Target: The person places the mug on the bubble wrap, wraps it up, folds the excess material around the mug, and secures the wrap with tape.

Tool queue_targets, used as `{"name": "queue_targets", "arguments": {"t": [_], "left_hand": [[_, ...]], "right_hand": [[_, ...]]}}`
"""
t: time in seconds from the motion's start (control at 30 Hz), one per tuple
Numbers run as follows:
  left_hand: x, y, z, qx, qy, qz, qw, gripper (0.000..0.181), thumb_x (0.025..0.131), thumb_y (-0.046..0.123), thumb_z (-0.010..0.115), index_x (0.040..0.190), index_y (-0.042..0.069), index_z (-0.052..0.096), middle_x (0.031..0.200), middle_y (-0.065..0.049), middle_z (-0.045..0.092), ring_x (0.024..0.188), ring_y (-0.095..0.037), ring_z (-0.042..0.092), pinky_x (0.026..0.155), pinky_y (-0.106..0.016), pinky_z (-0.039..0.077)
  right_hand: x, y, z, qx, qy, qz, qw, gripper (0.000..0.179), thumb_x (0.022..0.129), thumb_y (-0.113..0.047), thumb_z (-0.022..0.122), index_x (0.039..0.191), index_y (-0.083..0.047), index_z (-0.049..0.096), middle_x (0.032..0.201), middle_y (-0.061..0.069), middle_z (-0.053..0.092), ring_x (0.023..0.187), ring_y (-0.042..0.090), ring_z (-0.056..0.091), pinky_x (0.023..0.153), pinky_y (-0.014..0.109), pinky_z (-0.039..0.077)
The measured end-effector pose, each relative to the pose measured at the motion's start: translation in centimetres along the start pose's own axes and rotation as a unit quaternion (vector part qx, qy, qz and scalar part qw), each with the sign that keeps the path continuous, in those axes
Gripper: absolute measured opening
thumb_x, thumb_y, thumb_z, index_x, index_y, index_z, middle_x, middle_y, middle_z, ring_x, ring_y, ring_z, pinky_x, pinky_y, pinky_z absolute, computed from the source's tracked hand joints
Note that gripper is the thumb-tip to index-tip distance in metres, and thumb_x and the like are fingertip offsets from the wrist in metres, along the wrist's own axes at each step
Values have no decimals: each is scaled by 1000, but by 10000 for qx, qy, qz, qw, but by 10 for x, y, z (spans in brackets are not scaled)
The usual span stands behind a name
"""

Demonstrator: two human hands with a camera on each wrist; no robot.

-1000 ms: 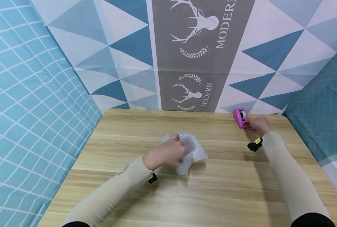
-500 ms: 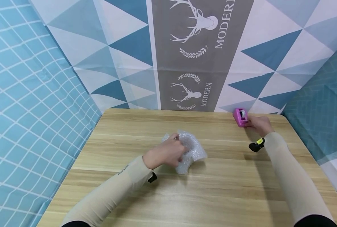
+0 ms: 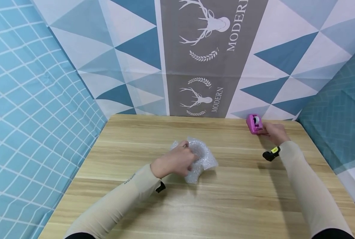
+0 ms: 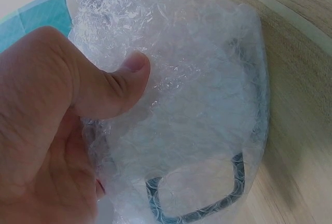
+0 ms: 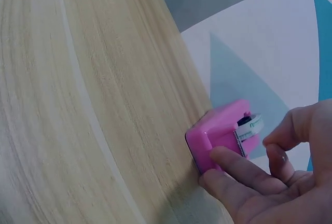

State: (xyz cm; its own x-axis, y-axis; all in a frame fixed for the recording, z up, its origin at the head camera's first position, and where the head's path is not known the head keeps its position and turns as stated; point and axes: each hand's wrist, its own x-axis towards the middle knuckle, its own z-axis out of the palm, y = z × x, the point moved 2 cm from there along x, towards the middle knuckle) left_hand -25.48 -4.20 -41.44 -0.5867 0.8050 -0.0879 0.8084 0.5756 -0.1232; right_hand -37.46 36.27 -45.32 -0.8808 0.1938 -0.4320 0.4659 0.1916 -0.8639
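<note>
My left hand [image 3: 178,160] grips a bundle of bubble wrap [image 3: 205,157] near the middle of the table. In the left wrist view, the thumb lies across the bubble wrap [image 4: 181,89], and a pale mug with a dark handle [image 4: 202,214] shows through it. At the far right, my right hand [image 3: 273,131] holds the lower end of a pink tape dispenser [image 3: 252,125]. Two fingers rest on the dispenser [image 5: 218,130] in the right wrist view; the thumb tip is bent close to another finger beside the tape roll [image 5: 250,126]. Whether they pinch tape cannot be seen.
The wooden table [image 3: 135,202] runs back to a patterned wall cloth [image 3: 141,56]. A blue checked cloth [image 3: 28,109] hangs along the left side and a teal one [image 3: 339,109] along the right. The dispenser stands close to the table's far edge.
The right hand and wrist have shifted slightly to the right, and the tape dispenser has moved a little. The left hand stays on the bubble-wrapped mug.
</note>
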Motion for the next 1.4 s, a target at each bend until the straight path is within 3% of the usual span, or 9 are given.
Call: {"name": "queue_targets", "arguments": {"t": [0.13, 0.37, 0.53, 0.63, 0.73, 0.9, 1.2, 1.4], "left_hand": [[0, 0, 0, 34, 2, 1, 10000, 16, 80, 25, 80, 91, 20, 69, 81, 10, 69, 89, -13, 68, 115, -48, 37], [0, 0, 1, 89, -12, -10, 10000, 15, 80, 25, 80, 90, 21, 68, 80, 10, 69, 88, -13, 68, 114, -48, 38], [0, 0, 1, 35, -43, -13, 10000, 15, 81, 25, 80, 90, 20, 68, 81, 10, 69, 89, -14, 68, 115, -49, 37], [0, 0, 1, -17, -50, -2, 10000, 15, 81, 25, 80, 91, 20, 69, 83, 9, 70, 90, -14, 68, 116, -51, 36], [0, 0, 0, -14, -40, 4, 10000, 15, 81, 25, 80, 91, 20, 69, 84, 9, 70, 91, -14, 68, 116, -51, 37], [0, 1, 0, 2, -5, 1, 10000, 16, 81, 25, 80, 91, 20, 70, 84, 9, 70, 91, -14, 68, 116, -51, 37], [1, 0, 1, -35, -54, 16, 10000, 17, 81, 26, 80, 94, 20, 71, 83, 9, 70, 90, -14, 68, 116, -51, 36], [1, 1, 0, -20, -66, 16, 10000, 16, 81, 26, 80, 93, 20, 70, 80, 10, 69, 89, -14, 67, 117, -50, 36]], "right_hand": [[0, 1, 0, 83, -33, -9, 10000, 66, 107, -34, 39, 160, 3, 25, 157, 21, 37, 137, 29, 48, 119, 41, 38], [-2, 5, -1, -656, 17, 6, 9978, 72, 106, -49, 44, 156, 1, 34, 151, 20, 51, 122, 24, 63, 109, 38, 51], [-4, 10, -4, -771, 118, 73, 9969, 69, 104, -51, 47, 147, 2, 42, 118, 9, 73, 102, 16, 71, 97, 33, 58], [-4, 12, -6, -720, 151, 167, 9972, 63, 103, -51, 49, 138, 1, 47, 96, -1, 75, 91, 12, 72, 91, 31, 60], [-3, 13, -6, -674, 150, 260, 9973, 56, 103, -50, 49, 130, -2, 49, 87, -5, 74, 86, 10, 72, 88, 30, 60], [0, 15, -6, -754, 164, 312, 9965, 51, 103, -51, 50, 123, -5, 54, 85, -6, 74, 84, 10, 70, 84, 28, 60], [-2, 17, -4, -927, 29, 232, 9954, 60, 101, -56, 53, 127, -1, 56, 83, -6, 73, 81, 11, 68, 79, 26, 60], [0, 19, -3, -1028, 166, 154, 9944, 63, 100, -55, 57, 129, 1, 57, 81, -5, 71, 79, 11, 68, 76, 26, 60]]}}
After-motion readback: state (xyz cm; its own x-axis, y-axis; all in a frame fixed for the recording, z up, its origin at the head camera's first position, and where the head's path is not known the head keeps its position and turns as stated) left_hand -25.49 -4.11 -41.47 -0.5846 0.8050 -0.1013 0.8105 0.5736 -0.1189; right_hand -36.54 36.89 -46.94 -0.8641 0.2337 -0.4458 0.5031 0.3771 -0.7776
